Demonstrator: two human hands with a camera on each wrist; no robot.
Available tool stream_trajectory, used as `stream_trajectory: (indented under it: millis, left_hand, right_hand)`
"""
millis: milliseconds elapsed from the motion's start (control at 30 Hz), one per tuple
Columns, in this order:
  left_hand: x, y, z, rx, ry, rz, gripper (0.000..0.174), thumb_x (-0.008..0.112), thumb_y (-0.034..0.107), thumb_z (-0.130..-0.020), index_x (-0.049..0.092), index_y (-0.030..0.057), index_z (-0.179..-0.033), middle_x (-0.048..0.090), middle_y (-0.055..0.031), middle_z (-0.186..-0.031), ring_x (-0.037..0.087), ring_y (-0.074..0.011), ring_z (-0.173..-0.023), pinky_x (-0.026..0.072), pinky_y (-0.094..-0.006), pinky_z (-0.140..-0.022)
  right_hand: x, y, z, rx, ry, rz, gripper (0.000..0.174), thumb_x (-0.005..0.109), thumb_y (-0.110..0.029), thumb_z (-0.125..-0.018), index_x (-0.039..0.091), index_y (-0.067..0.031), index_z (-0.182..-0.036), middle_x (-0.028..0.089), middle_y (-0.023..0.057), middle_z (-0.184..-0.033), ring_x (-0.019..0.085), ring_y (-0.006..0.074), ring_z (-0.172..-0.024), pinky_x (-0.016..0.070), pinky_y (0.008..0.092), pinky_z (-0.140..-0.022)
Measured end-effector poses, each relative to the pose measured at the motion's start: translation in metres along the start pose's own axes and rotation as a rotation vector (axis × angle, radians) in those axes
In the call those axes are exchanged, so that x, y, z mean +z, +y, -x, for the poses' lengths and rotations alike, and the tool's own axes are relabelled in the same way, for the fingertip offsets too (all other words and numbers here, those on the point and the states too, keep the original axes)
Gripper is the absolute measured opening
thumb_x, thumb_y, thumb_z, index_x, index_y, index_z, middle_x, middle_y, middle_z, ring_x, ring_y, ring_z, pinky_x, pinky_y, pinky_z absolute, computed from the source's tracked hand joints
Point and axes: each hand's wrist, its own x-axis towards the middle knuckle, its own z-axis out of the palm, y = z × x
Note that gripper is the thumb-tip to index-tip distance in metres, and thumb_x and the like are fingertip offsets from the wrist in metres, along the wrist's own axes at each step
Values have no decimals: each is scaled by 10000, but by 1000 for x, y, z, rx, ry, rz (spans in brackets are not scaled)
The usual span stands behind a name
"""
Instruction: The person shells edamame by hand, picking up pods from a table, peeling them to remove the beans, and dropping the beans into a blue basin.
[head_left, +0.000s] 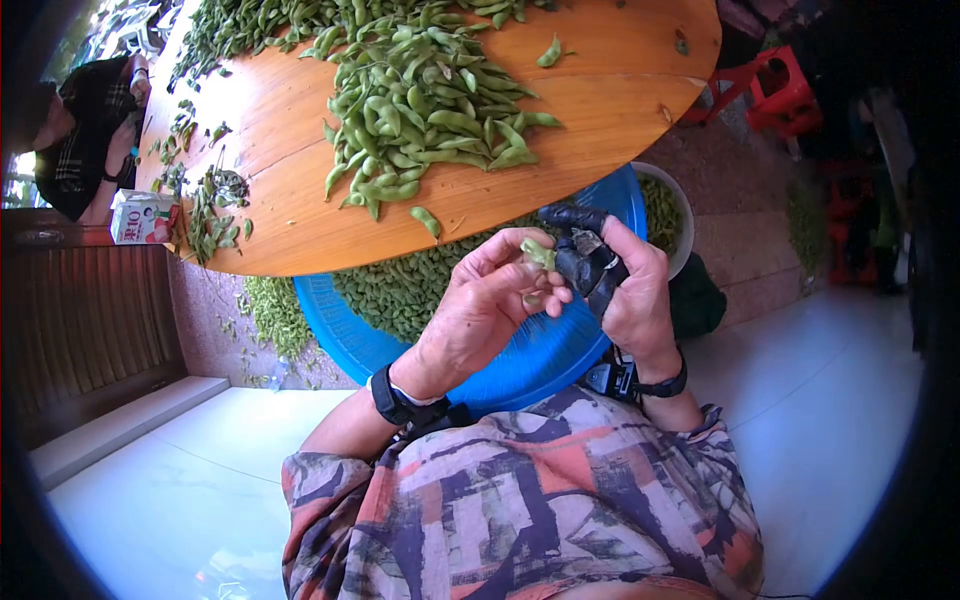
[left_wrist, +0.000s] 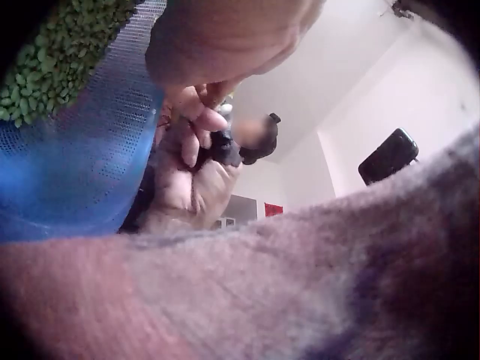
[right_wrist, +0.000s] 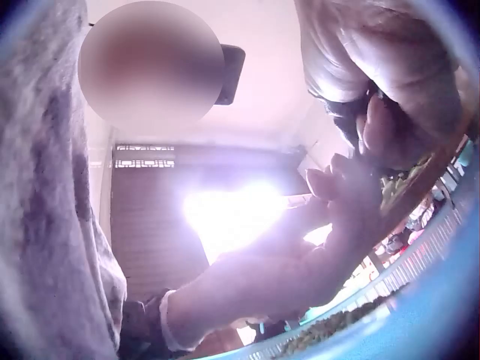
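Observation:
Over a blue mesh basket [head_left: 335, 325], my left hand [head_left: 480, 310] pinches a green edamame pod [head_left: 538, 253] between thumb and fingers. A small green piece [head_left: 533, 300] shows lower down by its fingers. My right hand [head_left: 635, 290] has black wrapping [head_left: 580, 262] on its thumb and fingers, curled in against the pod's right end. In the left wrist view, fingertips of both hands meet, with the pod mostly hidden. Shelled beans [head_left: 395, 295] fill the basket's far side, also seen as a green mass [left_wrist: 56, 60] in the left wrist view.
A big heap of pods [head_left: 420, 110] covers part of the orange wooden table [head_left: 600, 120]; one pod [head_left: 425, 220] lies near its edge. A juice carton [head_left: 143, 217], a pale bowl [head_left: 683, 205], red stools [head_left: 785, 90] and another person's arm [head_left: 120, 145] stand around. Green pieces [head_left: 278, 315] litter the floor.

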Motion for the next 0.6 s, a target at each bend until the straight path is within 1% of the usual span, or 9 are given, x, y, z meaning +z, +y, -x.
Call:
stream_trajectory:
  millis: [100, 167, 200, 233, 267, 300, 333, 433, 600]
  left_hand:
    - [4, 5, 2, -18, -1, -51, 231, 521, 4, -920, 571, -9, -1146, 666, -122, -996, 657, -231, -889, 533, -326, -802]
    - [7, 18, 9, -89, -77, -644, 160, 544, 80, -936, 624, -6, -1045, 676, -123, -1028, 655, -239, -964, 526, -333, -827]
    - [17, 31, 16, -54, -182, -980, 140, 570, 81, -927, 642, -1, -1015, 675, -128, -1016, 658, -233, -951, 535, -335, -829]
    - [22, 42, 24, -20, -288, -1316, 122, 596, 82, -917, 661, 3, -984, 674, -132, -1004, 660, -226, -939, 543, -337, -832]
    - [20, 47, 28, -19, -278, -1322, 122, 596, 82, -917, 661, 3, -984, 674, -132, -1004, 660, -226, -939, 543, -337, -832]
    - [16, 50, 32, 227, -251, -1464, 111, 616, 29, -878, 665, 5, -974, 670, -132, -991, 665, -238, -901, 545, -347, -814]
    - [14, 54, 35, 480, -224, -1592, 133, 636, -25, -839, 670, 6, -964, 667, -132, -978, 669, -251, -863, 548, -357, -797]
    - [6, 87, 37, 691, 60, -1986, 259, 638, -79, -728, 662, 27, -964, 609, -121, -927, 622, -309, -888, 533, -398, -753]
    - [-17, 99, 20, 719, 92, -2123, 305, 631, -84, -688, 666, 46, -962, 573, -110, -991, 595, -292, -897, 525, -399, -707]
  right_hand:
    - [-9, -3, 2, -97, 9, 73, 452, 500, -320, -897, 618, 38, -1146, 680, 36, -881, 637, 79, -741, 525, 229, -691]
    - [-31, 11, 12, -84, 94, 95, 757, 432, -675, -883, 614, 35, -1072, 646, 23, -836, 611, 77, -659, 506, 223, -594]
    - [-40, 15, 15, -95, 251, 107, 798, 433, -739, -859, 614, 17, -1042, 629, 11, -815, 580, 65, -618, 482, 218, -546]
    - [-54, 15, 17, -123, 328, 129, 842, 482, -746, -849, 561, 12, -1209, 615, 56, -854, 496, 46, -586, 374, 199, -480]
    - [-76, 12, 17, -189, 347, 262, 620, 494, -574, -950, 598, -11, -1188, 599, 26, -812, 492, 42, -592, 356, 200, -476]
    - [-95, 12, 16, 99, 559, 375, 354, 515, -347, -1003, 660, -44, -1115, 565, -12, -738, 496, 32, -602, 358, 203, -484]
    - [-103, 0, 11, 164, 634, 628, 199, 582, -28, -919, 688, -23, -1086, 641, -11, -787, 548, 64, -708, 449, 231, -630]
    - [-134, 14, 12, 71, 667, 923, 284, 569, -20, -924, 657, -28, -1194, 658, 8, -852, 548, 70, -776, 462, 248, -703]
    - [-114, 8, 7, 86, 578, 718, 288, 550, -27, -935, 639, -30, -1209, 656, 1, -889, 551, 72, -784, 463, 238, -699]
